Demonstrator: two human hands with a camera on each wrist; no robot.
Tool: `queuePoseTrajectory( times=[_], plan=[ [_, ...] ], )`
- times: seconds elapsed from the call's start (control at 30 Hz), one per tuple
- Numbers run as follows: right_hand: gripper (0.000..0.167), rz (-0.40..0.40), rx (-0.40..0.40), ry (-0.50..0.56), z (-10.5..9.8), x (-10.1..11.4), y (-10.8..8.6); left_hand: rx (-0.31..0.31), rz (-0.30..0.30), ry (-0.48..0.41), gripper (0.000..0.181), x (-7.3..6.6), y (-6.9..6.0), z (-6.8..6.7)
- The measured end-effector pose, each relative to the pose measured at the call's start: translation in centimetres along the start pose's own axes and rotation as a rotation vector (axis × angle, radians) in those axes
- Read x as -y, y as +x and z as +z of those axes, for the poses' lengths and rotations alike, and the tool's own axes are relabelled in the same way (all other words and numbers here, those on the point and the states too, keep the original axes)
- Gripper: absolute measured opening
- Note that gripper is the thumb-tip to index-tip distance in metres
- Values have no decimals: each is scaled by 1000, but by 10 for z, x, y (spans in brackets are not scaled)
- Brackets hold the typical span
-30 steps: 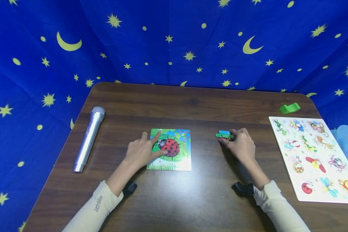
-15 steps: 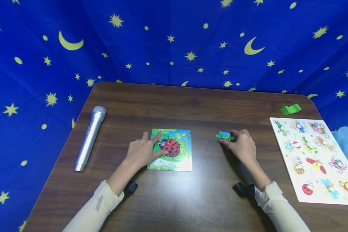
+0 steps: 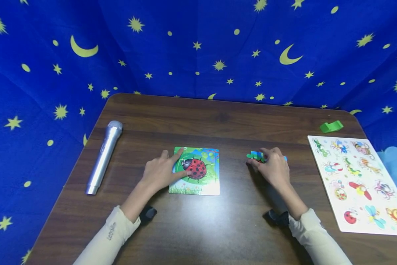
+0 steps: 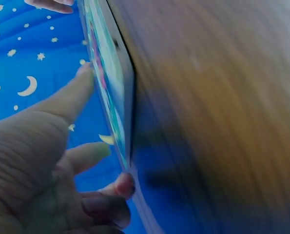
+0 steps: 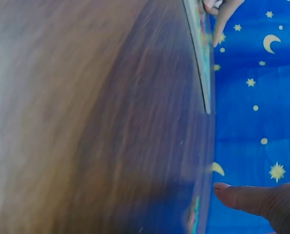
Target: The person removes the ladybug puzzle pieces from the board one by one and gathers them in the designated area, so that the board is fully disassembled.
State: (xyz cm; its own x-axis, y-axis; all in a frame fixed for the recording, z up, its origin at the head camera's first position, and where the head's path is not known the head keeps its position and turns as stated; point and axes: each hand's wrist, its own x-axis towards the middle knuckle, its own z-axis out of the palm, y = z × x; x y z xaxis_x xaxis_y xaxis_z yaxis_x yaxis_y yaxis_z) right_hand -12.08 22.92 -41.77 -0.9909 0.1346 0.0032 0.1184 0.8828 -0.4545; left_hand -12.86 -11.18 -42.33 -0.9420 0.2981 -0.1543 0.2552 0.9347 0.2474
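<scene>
Has the left hand (image 3: 158,171) spread, fingers apart, over the left side of the nearly square ladybug jigsaw (image 3: 199,169), and the right hand (image 3: 273,165) curled over loose jigsaw pieces (image 3: 257,154), at its fingertips and well away from the left; cannot tell whether clamped on them, nor their long axes. Faces the jigsaw's uncovered right edge to the right hand's left, across bare desk (image 3: 233,173), with the insect picture board (image 3: 342,175) well apart on its other side.

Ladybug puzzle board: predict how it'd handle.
The ladybug puzzle board is probably stiff: its edge looks straight in the left wrist view. Lying flat, it would likely slide rather than tip. Being thin, it may be light.
</scene>
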Motion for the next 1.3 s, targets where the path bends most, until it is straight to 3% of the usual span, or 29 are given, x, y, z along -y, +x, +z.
queuePoseTrajectory(
  times=[0.27,0.57,0.7,0.83,1.0,1.3],
  plan=[
    [55,-129,-16,15,12,22,-2,35,6,-14,91,20,-5,-5],
    [56,-249,17,71,29,70,-3,43,23,-7,88,24,-2,-8],
    [52,-351,86,81,39,92,-2,57,15,-5,88,24,-1,-9],
    [51,-445,207,55,55,112,2,71,10,4,87,24,-1,-9],
    [57,-433,287,-7,70,133,4,87,-1,7,88,23,-2,-9],
    [60,-429,303,-39,83,143,3,110,-13,13,90,24,-3,-10]
  ],
)
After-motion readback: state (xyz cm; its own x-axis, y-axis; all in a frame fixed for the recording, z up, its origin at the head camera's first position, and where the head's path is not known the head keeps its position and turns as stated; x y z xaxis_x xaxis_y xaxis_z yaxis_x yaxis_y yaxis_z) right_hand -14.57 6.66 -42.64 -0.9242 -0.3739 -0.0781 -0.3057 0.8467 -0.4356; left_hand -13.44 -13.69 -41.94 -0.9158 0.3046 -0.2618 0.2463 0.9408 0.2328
